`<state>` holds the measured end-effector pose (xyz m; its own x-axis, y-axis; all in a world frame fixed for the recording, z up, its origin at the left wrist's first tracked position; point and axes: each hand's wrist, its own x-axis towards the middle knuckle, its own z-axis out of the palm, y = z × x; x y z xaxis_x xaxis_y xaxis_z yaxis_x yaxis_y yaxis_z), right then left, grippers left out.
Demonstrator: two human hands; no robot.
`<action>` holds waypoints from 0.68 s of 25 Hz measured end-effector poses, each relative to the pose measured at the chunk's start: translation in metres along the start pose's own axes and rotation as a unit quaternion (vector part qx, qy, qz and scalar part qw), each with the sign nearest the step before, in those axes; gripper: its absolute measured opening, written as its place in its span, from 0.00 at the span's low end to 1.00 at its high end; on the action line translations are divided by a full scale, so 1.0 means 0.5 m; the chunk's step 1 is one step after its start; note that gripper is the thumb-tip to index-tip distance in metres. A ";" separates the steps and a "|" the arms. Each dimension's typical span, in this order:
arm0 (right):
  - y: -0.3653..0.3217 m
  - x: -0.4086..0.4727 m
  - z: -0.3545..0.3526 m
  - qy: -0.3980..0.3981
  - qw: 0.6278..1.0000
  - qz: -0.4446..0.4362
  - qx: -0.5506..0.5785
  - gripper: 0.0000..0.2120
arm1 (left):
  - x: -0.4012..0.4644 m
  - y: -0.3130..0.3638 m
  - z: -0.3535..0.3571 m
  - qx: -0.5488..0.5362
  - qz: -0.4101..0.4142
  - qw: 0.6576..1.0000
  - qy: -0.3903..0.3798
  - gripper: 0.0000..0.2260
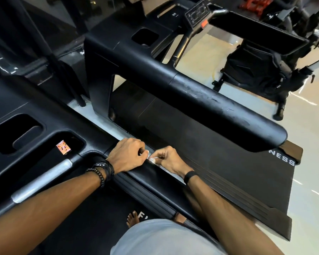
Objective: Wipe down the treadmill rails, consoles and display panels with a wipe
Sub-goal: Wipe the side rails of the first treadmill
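While both hands meet above the long black padded treadmill rail (160, 178), the left hand (128, 155) and right hand (168, 161) each pinch a small crumpled white wipe (152, 159) between them, fingers curled.

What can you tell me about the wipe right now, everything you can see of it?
The wipe is a small white scrap, thin and crumpled, mostly hidden between the two hands. The left hand and right hand both pinch it at their fingertips, just above the near black padded rail. Only a small bunched piece shows; I cannot tell whether it touches the rail.
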<state>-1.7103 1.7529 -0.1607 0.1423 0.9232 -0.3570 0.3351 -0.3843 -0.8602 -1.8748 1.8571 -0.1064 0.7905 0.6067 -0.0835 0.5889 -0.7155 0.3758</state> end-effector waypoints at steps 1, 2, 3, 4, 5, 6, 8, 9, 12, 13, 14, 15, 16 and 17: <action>-0.004 -0.013 -0.007 0.009 1.000 -0.010 0.014 0.05 | 0.001 0.002 -0.001 -0.007 -0.003 1.000 0.001 0.11; -0.003 -0.037 -0.017 0.016 0.999 -0.013 0.024 0.05 | 0.001 0.003 -0.002 -0.014 -0.005 1.000 0.004 0.12; 0.008 -0.064 -0.027 0.019 0.999 -0.013 0.037 0.04 | 0.000 0.003 -0.003 -0.019 -0.007 1.000 0.010 0.13; 0.019 -0.092 -0.039 0.020 0.999 -0.007 0.040 0.05 | -0.002 0.004 -0.003 -0.023 -0.010 1.000 0.019 0.14; 0.034 -0.106 -0.050 0.020 0.999 0.008 0.033 0.05 | -0.003 0.003 -0.004 -0.025 -0.014 0.999 0.026 0.15; 0.044 -0.109 -0.055 0.021 0.999 0.027 0.010 0.05 | -0.003 0.002 -0.005 -0.026 -0.018 0.999 0.028 0.16; 0.034 -0.083 -0.042 0.021 0.997 0.026 -0.074 0.07 | -0.005 0.004 -0.007 -0.031 -0.014 0.999 0.027 0.18; 0.014 -0.062 -0.027 0.026 0.993 0.007 -0.114 0.10 | -0.005 0.006 -0.008 -0.032 -0.012 0.999 0.027 0.18; -0.063 -0.042 0.020 0.065 0.991 -0.052 -0.106 0.10 | -0.004 0.006 -0.008 -0.035 -0.011 0.999 0.020 0.18; -0.078 -0.061 0.032 0.078 0.990 -0.071 -0.097 0.10 | -0.005 0.005 -0.008 -0.035 -0.007 0.999 0.020 0.18; -0.082 -0.092 0.042 0.091 0.987 -0.089 -0.095 0.09 | -0.005 0.004 -0.009 -0.036 -0.004 0.999 0.018 0.19; -0.074 -0.127 0.045 0.107 0.984 -0.103 -0.097 0.09 | -0.004 0.003 -0.010 -0.037 -0.005 0.999 0.014 0.19; -0.063 -0.165 0.043 0.126 0.981 -0.112 -0.096 0.08 | -0.002 0.002 -0.009 -0.039 -0.003 0.999 0.015 0.19; -0.051 -0.201 0.035 0.139 0.980 -0.113 -0.087 0.08 | -0.001 0.001 -0.007 -0.043 0.001 0.999 0.019 0.19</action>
<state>-1.7494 1.6698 -0.1093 0.2857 0.9578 -0.0307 0.5385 -0.1869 -0.8216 -1.8754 1.8576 -0.1029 0.7841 0.6188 -0.0484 0.5691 -0.6856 0.4540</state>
